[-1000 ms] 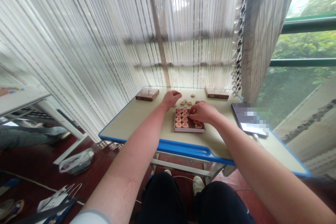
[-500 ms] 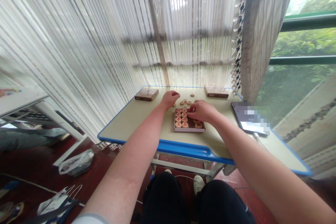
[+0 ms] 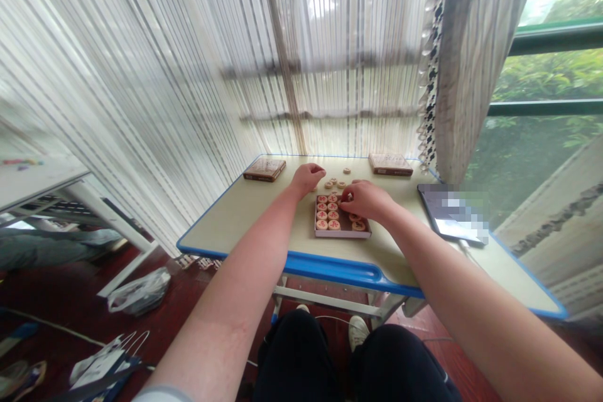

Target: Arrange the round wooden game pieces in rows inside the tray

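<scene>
A shallow box (image 3: pixel 342 233) of round wooden chess pieces (image 3: pixel 327 212) lies on the blue-edged desk (image 3: pixel 245 213). My right hand (image 3: pixel 366 200) hovers over the box's far right part, fingers curled as if pinching a piece, though what they hold is hidden. My left hand (image 3: pixel 307 176) rests closed on the desk just beyond the box, next to several loose pieces (image 3: pixel 335 183). Whether anything lies inside it does not show.
Two flat brown boxes (image 3: pixel 264 169) (image 3: pixel 389 164) sit at the desk's far corners. A dark tablet (image 3: pixel 451 221) lies at the right. Curtains hang behind the desk. Bags (image 3: pixel 138 291) lie on the floor at left, beside a white table (image 3: pixel 42 179).
Both hands stay almost where they were. The view shifts slightly. My right hand's fingers move a little over the box.
</scene>
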{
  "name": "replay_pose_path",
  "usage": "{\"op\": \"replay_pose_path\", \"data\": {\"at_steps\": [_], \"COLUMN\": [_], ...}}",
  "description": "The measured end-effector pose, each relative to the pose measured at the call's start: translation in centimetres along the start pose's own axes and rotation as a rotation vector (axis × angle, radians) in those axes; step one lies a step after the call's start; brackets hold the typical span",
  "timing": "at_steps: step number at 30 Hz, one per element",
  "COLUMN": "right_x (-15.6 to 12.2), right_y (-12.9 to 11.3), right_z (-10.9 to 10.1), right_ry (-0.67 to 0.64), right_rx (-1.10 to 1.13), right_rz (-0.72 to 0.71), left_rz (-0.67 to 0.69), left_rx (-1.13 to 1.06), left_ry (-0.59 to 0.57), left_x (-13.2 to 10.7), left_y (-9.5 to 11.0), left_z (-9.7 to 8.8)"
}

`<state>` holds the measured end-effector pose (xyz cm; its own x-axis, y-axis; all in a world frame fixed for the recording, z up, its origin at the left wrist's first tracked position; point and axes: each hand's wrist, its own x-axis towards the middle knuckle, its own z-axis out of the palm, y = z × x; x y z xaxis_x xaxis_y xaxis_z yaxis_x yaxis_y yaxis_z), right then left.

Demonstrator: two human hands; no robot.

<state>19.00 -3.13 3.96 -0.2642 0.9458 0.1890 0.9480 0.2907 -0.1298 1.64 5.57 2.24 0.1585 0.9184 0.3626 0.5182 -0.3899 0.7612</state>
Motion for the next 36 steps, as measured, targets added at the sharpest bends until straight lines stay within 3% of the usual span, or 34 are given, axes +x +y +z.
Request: {"op": "replay_pose_path", "data": {"at_steps": [8,14,25,31,36], "right_x": [0.2,0.0,-0.6,-0.7,-1.0], "right_y": [0.2,1.4,1.0,1.0,0.5], "right_z": [0.3,-0.8,-2.1,-2.1,-2.3], "right_ry": [0.022,0.057,-0.096,-0.044,-0.090], "right_rx": [0.009,0.094,0.131,0.154,0.214], "right_rz": [-0.014,0.003,-0.048,-0.073,-0.136], "left_rz": [0.003,-0.021,-0.009,-0.014,-0.017], "left_rx": [0.005,-0.004,-0.002,0.017,0.030], "left_ry": [-0.015,-0.011,-0.039,-0.044,-0.046], "left_x": [-0.2,-0.3,-0.1,-0.3,-0.5], "left_y": [0.2,0.5,0.0,0.5,0.6], "left_z": [-0.1,-0.1,0.0,-0.1,-0.1]}}
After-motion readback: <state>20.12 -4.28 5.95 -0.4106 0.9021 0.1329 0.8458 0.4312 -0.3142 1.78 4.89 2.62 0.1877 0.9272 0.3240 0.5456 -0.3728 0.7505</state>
